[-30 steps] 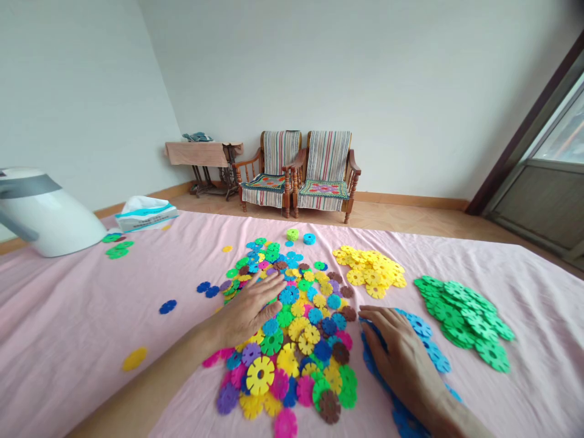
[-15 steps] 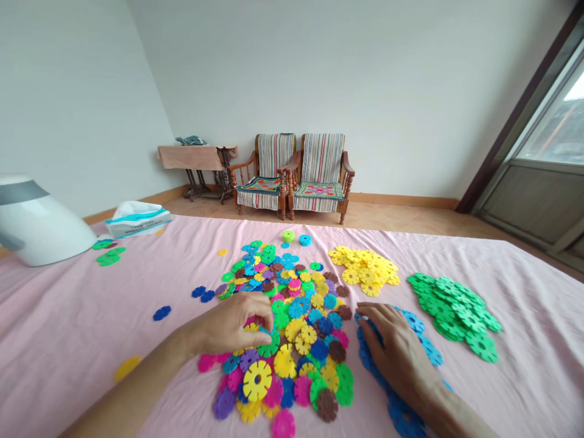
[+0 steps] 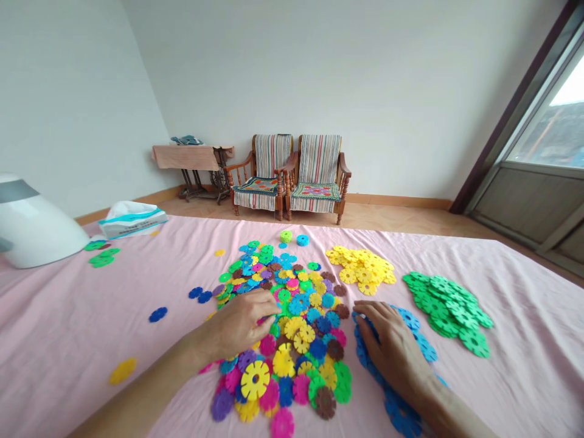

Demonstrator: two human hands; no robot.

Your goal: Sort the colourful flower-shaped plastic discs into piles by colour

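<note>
My left hand (image 3: 253, 319) hovers low over a mixed heap of flower-shaped plastic discs (image 3: 292, 328) in yellow, pink, blue, green, purple and brown. Its fingers are curled towards the thumb; whatever is between them is mostly hidden. My right hand (image 3: 387, 334) lies flat, palm down, fingers stretched out over a pile of blue discs (image 3: 404, 413). Part of that pile is covered by the hand and forearm. A large yellow disc (image 3: 255, 380) rests on the near part of the heap.
Behind my right hand are a yellow pile (image 3: 362, 267) and a green pile (image 3: 449, 310). Small stacks, light green (image 3: 285, 236) and blue (image 3: 302, 240), stand at the back. Left are loose dark blue discs (image 3: 158, 314), a tissue pack (image 3: 132, 222) and a white kettle-like vessel (image 3: 41, 231).
My left hand has shifted slightly right and up over the heap, and the green disc near its thumb no longer shows there. My right hand stays on the blue pile. The view has turned slightly.
</note>
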